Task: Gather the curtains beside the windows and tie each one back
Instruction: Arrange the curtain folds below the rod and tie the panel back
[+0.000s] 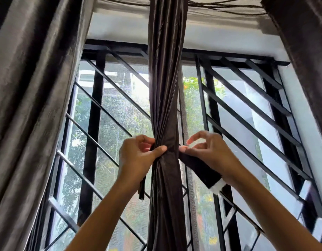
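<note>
in the middle of the window, between its two barred panes, i see the gathered curtain hanging as one tight, twisted dark brown column from the top edge down past the bottom of the view. my left hand has its fingers curled round the curtain at its narrowest point, thumb pressed across the front of the folds, and one end of the dark tie hangs straight down below that hand, just beside the curtain. my right hand is on the other side of the curtain, near it but not on it; thumb and a fingertip pinch the other end of the tie right at the curtain's edge, the remaining fingers arched above and apart. that end of the tie runs down and to the right under the wrist and finishes in a white patch. the two hands sit level with each other, with the curtain between them. a second curtain hangs loose at the left edge and a third at the upper right. outside the glass i can make out green leaves, blurred.
</note>
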